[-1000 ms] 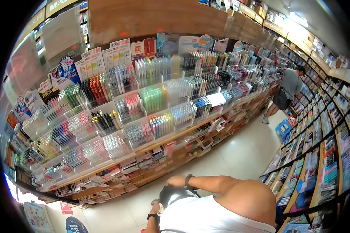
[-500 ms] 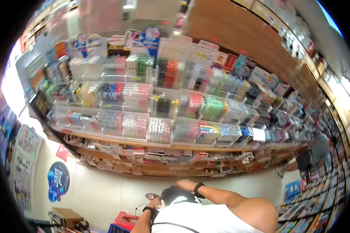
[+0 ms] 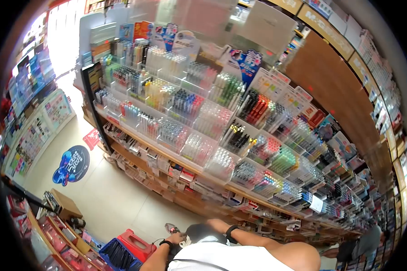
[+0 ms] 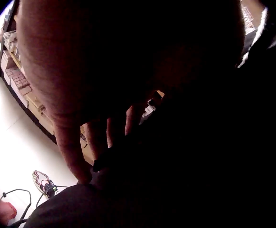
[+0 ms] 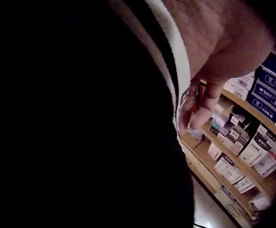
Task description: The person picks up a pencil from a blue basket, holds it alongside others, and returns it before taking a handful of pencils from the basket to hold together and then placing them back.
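Note:
Both hands are low in front of the body, by the dark cloth point(image 3: 203, 231) below the white shirt. My left hand point(image 3: 178, 238) is on the left side of this cloth; in the left wrist view its fingers point(image 4: 96, 137) reach down loosely, fingertips right at the dark fabric. On the other side, my right hand point(image 3: 218, 225) lies near the cloth with a dark band at the wrist. The right wrist view shows its relaxed fingers point(image 5: 204, 114) beside a white strip point(image 5: 178, 61) on the dark fabric. Neither hand shows an object in it.
A long rack of pens point(image 3: 199, 113) in clear compartments stands ahead, above shelves of boxed goods point(image 5: 266, 156). At lower left are a red stool point(image 3: 135, 244), a blue basket point(image 3: 117, 255) and a cardboard box point(image 3: 65, 203). Another person point(image 3: 368, 241) is at the far right.
The head view has swung left: the pen rack has shifted right, and the floor sticker, red stool and blue basket have come into fuller view. Both hands stay low at the waist.

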A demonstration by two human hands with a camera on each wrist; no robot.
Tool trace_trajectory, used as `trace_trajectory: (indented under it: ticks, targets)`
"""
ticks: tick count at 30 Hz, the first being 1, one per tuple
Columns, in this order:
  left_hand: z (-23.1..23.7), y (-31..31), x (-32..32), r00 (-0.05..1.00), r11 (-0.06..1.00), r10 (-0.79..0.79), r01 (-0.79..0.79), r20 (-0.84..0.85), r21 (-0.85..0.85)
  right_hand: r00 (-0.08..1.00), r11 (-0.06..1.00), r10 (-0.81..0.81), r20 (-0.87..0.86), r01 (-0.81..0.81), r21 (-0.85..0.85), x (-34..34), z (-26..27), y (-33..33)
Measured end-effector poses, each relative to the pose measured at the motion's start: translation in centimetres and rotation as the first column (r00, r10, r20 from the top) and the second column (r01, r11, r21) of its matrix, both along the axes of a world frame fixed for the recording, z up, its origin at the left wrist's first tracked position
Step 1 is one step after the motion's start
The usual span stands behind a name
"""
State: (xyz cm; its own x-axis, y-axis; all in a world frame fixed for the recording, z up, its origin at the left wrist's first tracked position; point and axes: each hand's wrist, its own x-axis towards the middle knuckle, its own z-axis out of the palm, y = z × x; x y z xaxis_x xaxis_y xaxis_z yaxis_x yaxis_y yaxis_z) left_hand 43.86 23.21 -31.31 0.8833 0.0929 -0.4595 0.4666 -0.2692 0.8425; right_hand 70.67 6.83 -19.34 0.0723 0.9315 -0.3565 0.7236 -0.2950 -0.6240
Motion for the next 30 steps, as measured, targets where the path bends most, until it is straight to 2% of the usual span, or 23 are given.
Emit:
trace_trajectory:
  ticks: [2, 4, 7, 8, 9, 10, 11, 12, 13, 14, 15, 16, 17, 18, 19, 20, 21, 22, 23, 24, 26, 28, 30]
  targets:
    - [0.8, 0.4, -0.7, 1.0, 1.0, -0.001, 0.001, -0.027, 0.006, 0.999, 0.999, 0.04, 0.017, -0.04, 0.003, 0.1, -0.5, 0.7]
    - [2.0, 0.2, -1.8, 0.997, 0.998, 0.063, -0.063, -0.042, -0.005, 0.996, 0.997, 0.078, 0.031, -0.079, 0.008, -0.1, -1.1, 1.4]
    - [0.0, -0.4, -3.9, 0.985, 0.986, 0.166, -0.166, -0.044, 0.012, 0.994, 0.993, 0.095, -0.053, -0.098, -0.066, -0.7, -0.6, 3.4]
    - [-0.8, -0.9, -4.7, 0.969, 0.97, 0.236, -0.24, -0.066, -0.05, 0.986, 0.983, 0.165, -0.024, -0.166, -0.083, -0.9, -0.1, 4.2]
    - [-3.4, -1.6, -5.5, 0.933, 0.929, 0.308, -0.337, -0.188, -0.152, 0.979, 0.974, 0.201, -0.033, -0.203, -0.097, -1.2, 0.3, 5.0]
    - [-2.4, -2.0, -6.5, 0.936, 0.943, 0.332, -0.334, -0.113, 0.007, 0.968, 0.961, 0.247, -0.043, -0.25, -0.119, -1.5, 0.6, 5.7]
    - [-0.9, -2.4, -7.2, 0.92, 0.925, 0.381, -0.377, -0.094, 0.052, 0.955, 0.95, 0.292, -0.044, -0.295, -0.106, -1.7, 0.7, 6.2]
    - [0.5, -2.3, -8.1, 0.911, 0.917, 0.396, -0.399, -0.111, 0.001, 0.938, 0.933, 0.343, -0.048, -0.347, -0.099, -1.9, 0.9, 6.7]
    - [2.7, -2.5, -8.8, 0.89, 0.899, 0.437, -0.435, -0.131, 0.047, 0.894, 0.886, 0.447, -0.027, -0.446, -0.126, -1.6, 0.6, 7.4]
    - [5.5, -2.7, -9.8, 0.833, 0.847, 0.523, -0.531, -0.183, 0.004, 0.835, 0.825, 0.55, -0.012, -0.545, -0.153, -1.3, 0.3, 8.3]
    - [4.1, -3.5, -10.7, 0.762, 0.78, 0.622, -0.624, -0.18, 0.055, 0.752, 0.707, 0.654, -0.077, -0.645, -0.292, -1.5, 2.2, 10.4]
    - [9.5, -2.8, -11.6, 0.729, 0.77, 0.629, -0.632, -0.268, 0.089, 0.656, 0.555, 0.74, -0.151, -0.722, -0.413, -2.2, 4.8, 13.0]
    - [6.0, -3.0, -12.4, 0.742, 0.792, 0.611, -0.568, -0.276, 0.226, 0.699, 0.596, 0.699, -0.151, -0.686, -0.417, -3.0, 6.2, 14.3]
    - [8.0, -3.3, -13.4, 0.676, 0.718, 0.695, -0.627, -0.247, 0.303, 0.742, 0.635, 0.654, -0.149, -0.645, -0.426, -3.9, 7.3, 15.4]
    - [7.4, -3.0, -13.8, 0.627, 0.745, 0.667, -0.555, -0.403, 0.37, 0.673, 0.635, 0.739, -0.03, -0.712, -0.3, -5.3, 8.1, 16.8]
    - [9.5, -3.3, -14.5, 0.554, 0.672, 0.74, -0.575, -0.383, 0.466, 0.579, 0.607, 0.795, 0.182, -0.767, -0.208, -6.0, 6.0, 18.0]
    - [13.9, -3.1, -15.3, 0.502, 0.618, 0.784, -0.574, -0.365, 0.537, 0.666, 0.678, 0.73, 0.151, -0.734, -0.037, -9.6, 9.0, 18.8]
    - [13.4, -2.8, -15.8, 0.447, 0.504, 0.854, -0.578, -0.268, 0.642, 0.637, 0.649, 0.744, 0.202, -0.761, 0.01, -11.9, 9.6, 19.8]
    - [15.5, -2.3, -16.5, 0.416, 0.439, 0.879, -0.512, -0.234, 0.738, 0.65, 0.639, 0.751, 0.116, -0.759, 0.121, -15.3, 11.7, 20.5]
    - [16.7, -1.7, -16.9, 0.36, 0.322, 0.924, -0.558, -0.126, 0.765, 0.664, 0.643, 0.747, 0.025, -0.732, 0.226, -18.7, 14.4, 20.3]
    - [19.3, -0.2, -17.6, 0.323, 0.185, 0.946, -0.482, -0.023, 0.856, 0.558, 0.568, 0.818, -0.139, -0.749, 0.342, -24.2, 18.4, 20.3]
    - [22.8, 1.2, -18.2, 0.252, 0.095, 0.966, -0.56, 0.059, 0.823, 0.453, 0.428, 0.889, -0.063, -0.776, 0.463, -28.0, 21.1, 19.9]
    - [22.9, 2.9, -18.5, 0.181, -0.118, 0.954, -0.503, 0.238, 0.856, 0.397, 0.38, 0.915, -0.076, -0.78, 0.496, -30.6, 22.5, 19.5]
